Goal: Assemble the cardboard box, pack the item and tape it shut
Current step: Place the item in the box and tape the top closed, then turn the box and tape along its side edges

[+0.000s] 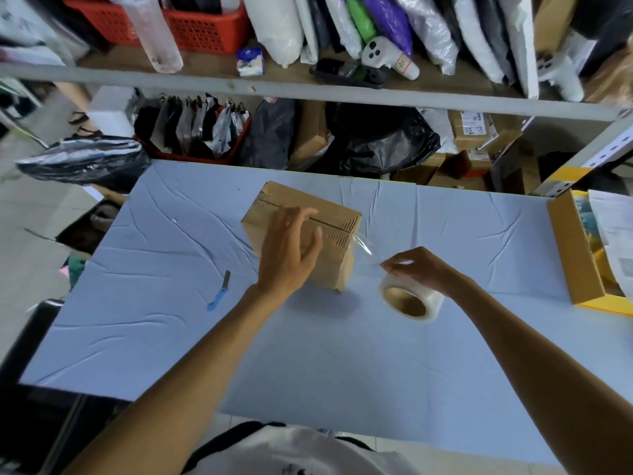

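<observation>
A closed brown cardboard box (334,217) stands on the blue table (342,354), its top flaps meeting along a dark seam. My left hand (291,250) lies flat on the box top and near side, fingers straight and spread. A roll of clear tape (411,298) sits just right of the box, and my right hand (423,269) grips the roll from above. A strip of clear tape (363,246) stretches from the roll up to the box's right end.
A blue-handled utility knife (219,293) lies on the table left of the box. An open yellow-and-brown carton (575,255) with papers sits at the right edge. Shelves with bags, red baskets and parcels stand behind the table.
</observation>
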